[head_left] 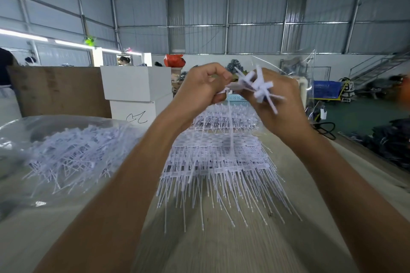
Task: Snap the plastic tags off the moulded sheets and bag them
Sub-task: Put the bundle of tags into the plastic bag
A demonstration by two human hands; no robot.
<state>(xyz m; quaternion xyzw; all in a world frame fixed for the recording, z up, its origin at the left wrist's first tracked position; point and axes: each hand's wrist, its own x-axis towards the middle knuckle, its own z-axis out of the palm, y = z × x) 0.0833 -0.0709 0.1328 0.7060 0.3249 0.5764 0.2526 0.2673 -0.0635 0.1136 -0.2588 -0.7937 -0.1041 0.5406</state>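
My left hand [203, 86] and right hand [274, 97] grip a moulded sheet [255, 86]; uneven twisting could scatter tags beyond the bag [66, 150].

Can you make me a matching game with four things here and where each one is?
Things:
1. bunch of snapped-off tags
2. stack of moulded sheets
3. clear bag of loose tags
4. blue crate

Places:
A. far right, on the floor
B. left, on the table
C. held up in both hands
D. middle of the table, below the hands

Pairs: 1-C, 2-D, 3-B, 4-A
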